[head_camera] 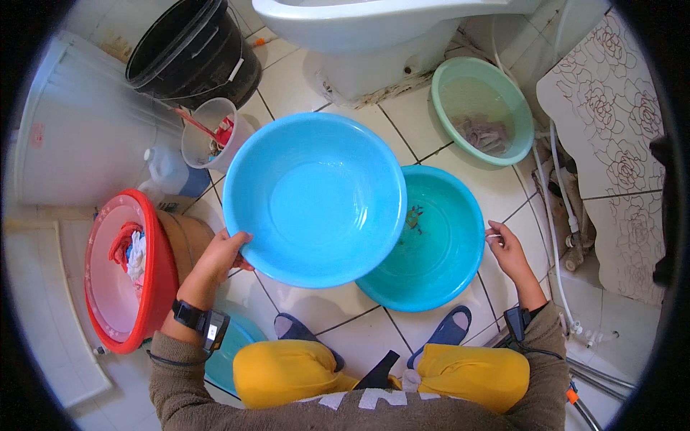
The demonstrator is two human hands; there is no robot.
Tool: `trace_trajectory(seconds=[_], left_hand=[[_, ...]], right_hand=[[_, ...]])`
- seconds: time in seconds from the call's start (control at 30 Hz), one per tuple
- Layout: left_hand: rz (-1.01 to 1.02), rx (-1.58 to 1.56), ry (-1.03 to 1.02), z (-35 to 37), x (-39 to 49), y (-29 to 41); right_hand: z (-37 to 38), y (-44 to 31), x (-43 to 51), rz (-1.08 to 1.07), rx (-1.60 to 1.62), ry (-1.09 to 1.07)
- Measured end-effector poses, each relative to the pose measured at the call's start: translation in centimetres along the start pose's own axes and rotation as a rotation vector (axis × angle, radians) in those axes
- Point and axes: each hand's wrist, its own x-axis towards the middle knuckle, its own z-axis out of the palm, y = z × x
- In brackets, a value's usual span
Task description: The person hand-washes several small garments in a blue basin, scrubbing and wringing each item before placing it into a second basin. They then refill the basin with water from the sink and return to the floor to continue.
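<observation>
My left hand [225, 253] grips the lower left rim of a light-blue plastic basin [318, 199]. This basin is held tilted, and water drops glisten inside it. It overlaps the left part of a teal plastic basin [431, 253] on the tiled floor, hiding some of it. Small dark reddish and green scraps [414, 218] lie in the teal basin. Beside that basin's right rim is my right hand [505, 248], its fingers loosely bent and parted, with nothing in them. Whether its fingertips touch the rim cannot be told.
A green basin [442, 102] with cloth in cloudy water stands near the toilet [372, 64]. To the left are a black bucket [237, 64], a clear pail [194, 140], a jug [167, 169] and a red basin [102, 291] of cloths. White hoses [545, 210] run along the right.
</observation>
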Motion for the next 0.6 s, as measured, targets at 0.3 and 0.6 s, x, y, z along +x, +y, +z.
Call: trace_trajectory(seconds=[0.3, 0.6], left_hand=[[0.083, 0.094, -0.179, 4.4, -0.2, 3.4], [0.317, 0.015, -0.405, 7.6, -3.9, 9.8]], right_hand=[[3.7, -13.3, 2.6, 0.053, 0.441, -0.188], [3.1, -10.1, 5.5, -0.107, 0.678, 0.126]])
